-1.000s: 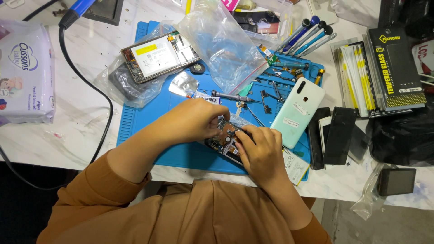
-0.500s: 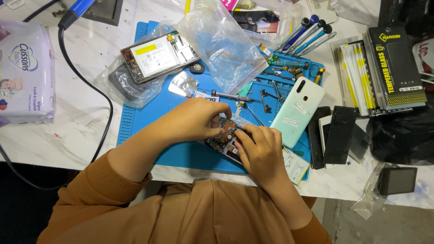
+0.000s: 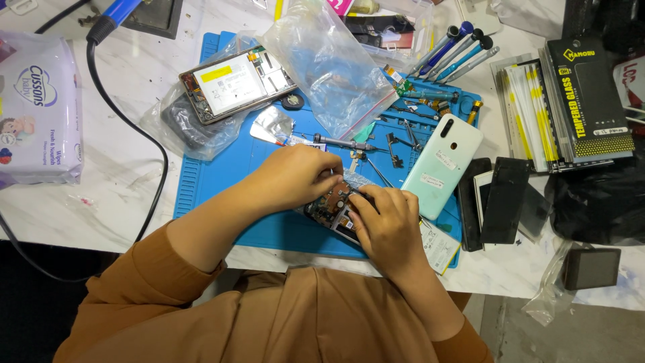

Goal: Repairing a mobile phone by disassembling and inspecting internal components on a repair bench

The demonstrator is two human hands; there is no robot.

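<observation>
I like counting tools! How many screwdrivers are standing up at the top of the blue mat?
4, side by side at the blue mat's top right edge: dark blue-capped screwdriver, grey screwdriver, teal screwdriver, silver screwdriver. More may hide under the plastic bag.

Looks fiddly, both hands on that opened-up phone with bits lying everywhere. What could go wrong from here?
Possibly these:
1. The left hand and right hand press on the opened phone, whose circuitry is bare; a slip might harm it.
2. Small loose parts lie on the blue mat near the hands; a nudge could scatter them.
3. The mint back cover lies beside the right hand and could be pushed aside.
</observation>
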